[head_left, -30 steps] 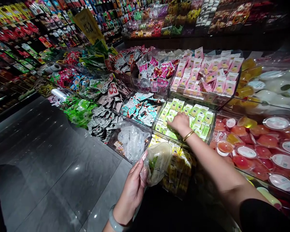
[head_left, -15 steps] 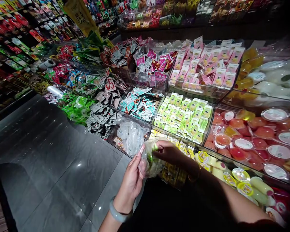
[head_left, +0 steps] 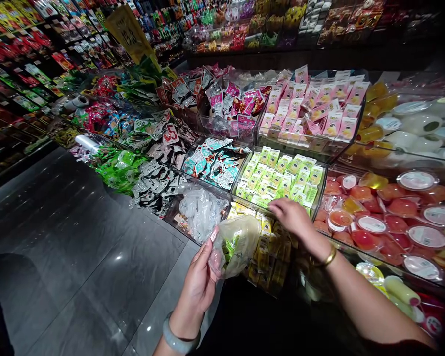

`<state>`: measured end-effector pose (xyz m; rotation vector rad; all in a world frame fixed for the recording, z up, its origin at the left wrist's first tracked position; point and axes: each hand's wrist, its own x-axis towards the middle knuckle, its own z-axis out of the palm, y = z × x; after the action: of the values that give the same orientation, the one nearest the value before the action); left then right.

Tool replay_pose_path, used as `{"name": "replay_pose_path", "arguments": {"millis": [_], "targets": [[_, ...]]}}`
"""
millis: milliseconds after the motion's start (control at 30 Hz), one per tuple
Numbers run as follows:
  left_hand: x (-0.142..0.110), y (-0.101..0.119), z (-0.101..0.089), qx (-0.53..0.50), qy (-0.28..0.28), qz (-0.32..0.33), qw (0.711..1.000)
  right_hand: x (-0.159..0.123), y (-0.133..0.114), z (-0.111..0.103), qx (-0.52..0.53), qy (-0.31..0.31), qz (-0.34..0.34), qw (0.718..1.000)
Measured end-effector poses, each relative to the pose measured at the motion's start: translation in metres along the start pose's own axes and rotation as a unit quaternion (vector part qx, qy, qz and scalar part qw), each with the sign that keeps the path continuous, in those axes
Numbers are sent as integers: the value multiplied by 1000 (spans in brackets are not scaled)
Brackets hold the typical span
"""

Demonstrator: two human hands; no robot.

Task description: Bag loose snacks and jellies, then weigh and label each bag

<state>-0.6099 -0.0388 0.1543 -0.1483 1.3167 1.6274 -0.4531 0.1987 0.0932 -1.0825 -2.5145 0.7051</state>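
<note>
My left hand [head_left: 199, 281] grips the mouth of a thin clear plastic bag [head_left: 236, 243] with green packets inside. It hangs in front of the display counter. My right hand [head_left: 291, 216] hovers with fingers loosely spread and nothing in them, at the front edge of a clear bin of light green packets [head_left: 282, 177]. Just below it lies a bin of yellow packets [head_left: 272, 242]. A gold bangle sits on my right wrist and a pale bracelet on my left.
Clear bins hold pink packets [head_left: 315, 111], teal packets [head_left: 215, 163], black-and-white packets [head_left: 155, 180] and jelly cups [head_left: 389, 212]. A wad of spare plastic bags [head_left: 200, 210] lies in one bin. Shelves of snacks line the left wall. Grey tiled floor [head_left: 77, 247] stretches left.
My right hand left the green packet bin, dropped packets into the bag, then rose back toward the bin's front edge. The bag holds more green packets.
</note>
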Motion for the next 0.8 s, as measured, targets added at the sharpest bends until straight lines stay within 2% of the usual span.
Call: {"name": "replay_pose_path", "arguments": {"millis": [100,133,200,267,333,433,500,567,600,667,733,800], "targets": [[-2,0,2,8,4,-3,1000,25,50,-23,-131,27,29,991],[-2,-1,2,7,7,-2,1000,32,64,-27,-163,20,15,986],[-2,-2,2,4,9,0,1000,43,81,-30,-182,-25,-67,981],[-1,-3,1,-1,9,4,1000,52,87,-29,-182,-77,-165,966],[-1,-4,2,-8,5,7,1000,58,85,-27,-192,-106,-225,949],[-2,-3,5,-9,-3,6,1000,61,81,-26,-207,-110,-255,938],[-4,-3,6,-9,-1,1,1000,62,83,-27,-184,-89,-248,947],[-4,-3,6,-12,5,1,1000,63,88,-29,-128,-34,-195,972],[-4,-3,5,-13,6,2,1000,64,91,-30,-96,3,-143,985],[-4,-4,4,-14,4,2,1000,68,97,-29,-36,58,12,998],[-4,-5,4,-14,2,1,1000,74,100,-27,-1,60,151,987],[-3,-7,4,-12,4,1,1000,80,102,-22,16,28,214,976]]}}
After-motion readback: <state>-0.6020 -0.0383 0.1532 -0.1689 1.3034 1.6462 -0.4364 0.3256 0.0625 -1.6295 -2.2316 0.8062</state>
